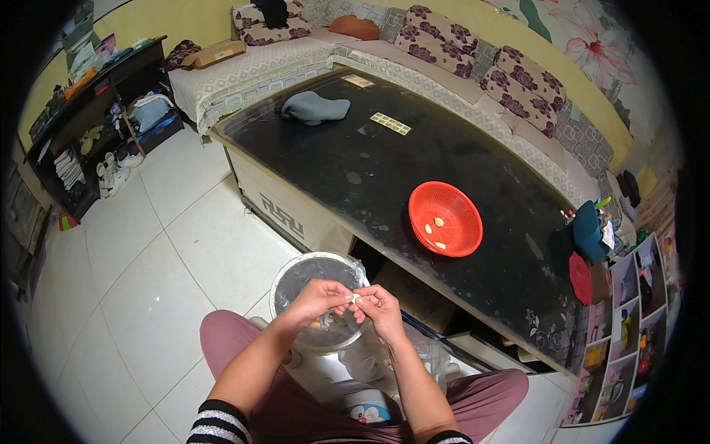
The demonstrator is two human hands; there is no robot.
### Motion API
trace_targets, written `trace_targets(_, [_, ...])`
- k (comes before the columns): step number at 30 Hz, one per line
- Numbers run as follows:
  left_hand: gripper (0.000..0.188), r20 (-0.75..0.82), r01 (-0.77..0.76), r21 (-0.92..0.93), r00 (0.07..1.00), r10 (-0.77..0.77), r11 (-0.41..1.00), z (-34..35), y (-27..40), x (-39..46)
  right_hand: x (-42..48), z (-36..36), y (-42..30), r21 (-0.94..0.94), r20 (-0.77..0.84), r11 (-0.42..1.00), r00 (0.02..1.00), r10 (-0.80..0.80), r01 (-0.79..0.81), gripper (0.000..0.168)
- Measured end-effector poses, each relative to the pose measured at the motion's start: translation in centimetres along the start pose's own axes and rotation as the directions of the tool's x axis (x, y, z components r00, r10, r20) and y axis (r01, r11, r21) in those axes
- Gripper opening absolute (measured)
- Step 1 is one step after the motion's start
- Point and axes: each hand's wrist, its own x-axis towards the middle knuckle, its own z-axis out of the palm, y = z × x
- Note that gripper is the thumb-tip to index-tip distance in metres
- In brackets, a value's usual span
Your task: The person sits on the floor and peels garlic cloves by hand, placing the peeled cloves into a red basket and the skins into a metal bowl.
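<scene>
My left hand (321,298) and my right hand (383,312) meet in front of me, pinching a small pale garlic clove (355,298) between their fingertips. Directly below them stands a round waste bin (274,297) with a pale rim and a clear plastic liner. Some scraps show inside it, partly covered by my hands. Ahead and to the right, a red plastic colander (470,222) sits on the black tabletop. Three pale cloves lie in it: one clove (439,222), another clove (427,228) and a third clove (440,245) near the front wall.
The black-topped coffee table (333,161) carries a grey cloth item (316,107) and a small patterned card (391,123). A clear plastic bag (366,361) hangs beside the bin. A compartment shelf (615,333) stands right; a dark cabinet (111,94) stands left.
</scene>
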Motion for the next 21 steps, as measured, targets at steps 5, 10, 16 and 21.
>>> trace_targets(5, [0.014,0.033,-0.007,-0.06,0.999,0.009,0.998,-0.1,0.0,-0.2,-0.1,-0.1,0.3,0.146,0.018,0.988,0.999,0.046,-0.048,0.012])
trace_targets(10, [0.014,0.036,0.02,-0.007,0.999,-0.02,1.0,-0.2,-0.1,0.0,-0.2,-0.2,0.8,0.19,-0.021,0.98,0.998,0.068,-0.062,0.015])
trace_targets(16, [0.014,0.012,-0.029,0.13,1.0,0.028,0.991,-0.4,-0.3,0.1,0.0,0.0,1.1,0.123,-0.017,0.992,1.0,0.023,-0.02,0.013])
trace_targets(21, [0.013,-0.007,-0.059,0.174,0.998,0.061,0.983,-0.2,-0.3,-0.1,0.0,0.1,1.4,0.118,-0.025,0.993,1.0,-0.004,0.007,0.013])
